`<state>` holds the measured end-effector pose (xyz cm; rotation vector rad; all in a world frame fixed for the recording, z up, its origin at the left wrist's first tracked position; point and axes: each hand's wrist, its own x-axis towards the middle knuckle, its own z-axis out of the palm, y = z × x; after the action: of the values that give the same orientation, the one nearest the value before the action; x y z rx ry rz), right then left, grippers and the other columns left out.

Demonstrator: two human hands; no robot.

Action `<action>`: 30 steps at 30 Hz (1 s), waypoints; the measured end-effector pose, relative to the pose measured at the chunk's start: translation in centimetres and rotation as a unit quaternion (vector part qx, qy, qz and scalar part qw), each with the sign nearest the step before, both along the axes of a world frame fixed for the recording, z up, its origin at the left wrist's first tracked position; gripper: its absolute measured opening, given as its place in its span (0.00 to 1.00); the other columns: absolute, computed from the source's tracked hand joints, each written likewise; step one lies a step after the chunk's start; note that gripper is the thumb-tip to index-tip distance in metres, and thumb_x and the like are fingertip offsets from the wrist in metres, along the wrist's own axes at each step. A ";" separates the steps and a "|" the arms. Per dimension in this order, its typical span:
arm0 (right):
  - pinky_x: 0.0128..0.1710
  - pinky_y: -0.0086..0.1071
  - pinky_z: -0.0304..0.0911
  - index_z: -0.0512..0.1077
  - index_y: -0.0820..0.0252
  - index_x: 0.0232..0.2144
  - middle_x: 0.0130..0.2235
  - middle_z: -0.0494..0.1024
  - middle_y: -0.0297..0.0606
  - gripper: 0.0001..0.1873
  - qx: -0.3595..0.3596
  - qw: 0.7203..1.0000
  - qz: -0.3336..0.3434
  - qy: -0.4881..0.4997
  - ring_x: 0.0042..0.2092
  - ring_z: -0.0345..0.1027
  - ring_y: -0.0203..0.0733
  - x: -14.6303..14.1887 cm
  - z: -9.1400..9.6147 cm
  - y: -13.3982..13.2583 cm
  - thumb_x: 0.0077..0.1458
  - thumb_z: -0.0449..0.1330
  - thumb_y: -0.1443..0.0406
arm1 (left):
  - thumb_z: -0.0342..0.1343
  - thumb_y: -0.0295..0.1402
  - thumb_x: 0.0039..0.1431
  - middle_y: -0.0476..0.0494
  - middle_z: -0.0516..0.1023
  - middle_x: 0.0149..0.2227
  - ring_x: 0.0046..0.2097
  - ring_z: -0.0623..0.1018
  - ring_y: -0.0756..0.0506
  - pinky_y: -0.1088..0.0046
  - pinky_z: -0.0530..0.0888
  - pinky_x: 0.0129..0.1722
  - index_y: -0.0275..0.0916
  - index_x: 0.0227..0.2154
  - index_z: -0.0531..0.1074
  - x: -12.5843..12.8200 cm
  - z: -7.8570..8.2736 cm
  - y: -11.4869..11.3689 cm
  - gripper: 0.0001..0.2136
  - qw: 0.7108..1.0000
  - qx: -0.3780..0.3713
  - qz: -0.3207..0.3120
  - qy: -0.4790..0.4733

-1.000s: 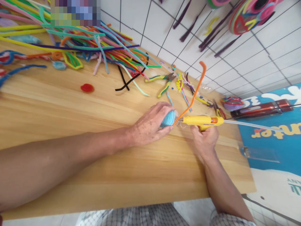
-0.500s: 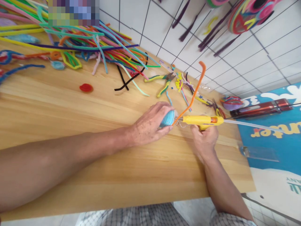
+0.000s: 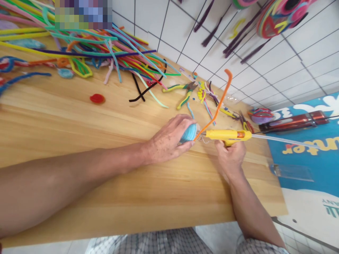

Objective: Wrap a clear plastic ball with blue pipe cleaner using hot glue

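Observation:
My left hand [image 3: 169,139] is closed round a light blue coiled pipe-cleaner ball [image 3: 188,133] on the wooden table [image 3: 79,120]. An orange pipe cleaner [image 3: 219,104] rises from the ball and curls over at its top. My right hand [image 3: 230,155] grips a yellow glue gun [image 3: 227,135] from below. The gun's nozzle points left and meets the ball where the orange stem starts. A clear glue stick [image 3: 280,141] juts out of the gun's back to the right.
A heap of coloured pipe cleaners [image 3: 100,53] covers the table's far left. Yellow-handled pliers [image 3: 185,92], a red coil [image 3: 97,98] and short offcuts [image 3: 209,95] lie beyond my hands. A striped coil [image 3: 261,115] and a red tool [image 3: 296,121] sit at the right edge.

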<state>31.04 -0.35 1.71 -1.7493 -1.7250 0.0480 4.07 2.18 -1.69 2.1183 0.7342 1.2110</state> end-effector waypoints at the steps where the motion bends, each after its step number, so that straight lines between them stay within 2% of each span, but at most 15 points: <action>1: 0.29 0.34 0.61 0.66 0.53 0.20 0.19 0.65 0.27 0.09 -0.001 1.000 0.000 -0.001 0.24 0.59 0.37 0.0 0.0 0.0 0.48 0.62 0.63 | 0.59 0.32 0.67 0.29 0.70 0.63 0.67 0.70 0.33 0.45 0.71 0.69 0.40 0.63 0.60 0.0 0.0 0.0 0.24 1.000 0.000 -0.001 0.000; 11: 0.33 0.36 0.66 0.66 0.53 0.20 0.18 0.64 0.26 0.09 0.000 1.000 -0.008 0.013 0.25 0.63 0.39 0.4 -0.5 0.2 0.48 0.62 0.63 | 0.59 0.31 0.66 0.30 0.70 0.63 0.67 0.71 0.33 0.45 0.71 0.68 0.42 0.63 0.60 0.0 0.0 0.1 0.25 1.000 0.003 0.002 0.002; 18: 0.31 0.35 0.64 0.64 0.53 0.19 0.17 0.61 0.25 0.11 -0.004 1.000 -0.017 0.012 0.24 0.59 0.37 0.3 -0.4 0.2 0.48 0.62 0.61 | 0.59 0.33 0.68 0.30 0.69 0.63 0.67 0.71 0.34 0.47 0.71 0.69 0.41 0.64 0.60 -0.1 0.0 0.0 0.24 1.000 0.003 0.003 0.004; 24: 0.30 0.35 0.62 0.64 0.52 0.19 0.17 0.62 0.26 0.11 0.001 1.000 -0.007 0.008 0.24 0.59 0.37 -0.1 -0.2 0.2 0.48 0.61 0.61 | 0.59 0.34 0.67 0.31 0.69 0.63 0.67 0.71 0.34 0.45 0.71 0.69 0.43 0.64 0.60 0.0 0.0 0.1 0.25 1.000 -0.001 0.002 0.006; 30: 0.30 0.33 0.62 0.65 0.53 0.20 0.18 0.62 0.26 0.10 0.002 1.000 -0.011 0.001 0.24 0.59 0.37 0.2 -0.4 0.2 0.49 0.61 0.61 | 0.59 0.33 0.68 0.29 0.69 0.63 0.67 0.71 0.34 0.46 0.72 0.68 0.40 0.64 0.60 -0.1 0.1 0.0 0.24 1.000 0.006 -0.002 0.010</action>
<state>31.22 -0.14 1.34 -1.7632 -1.7040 0.0360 3.98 2.21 -1.62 2.1429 0.7336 1.1979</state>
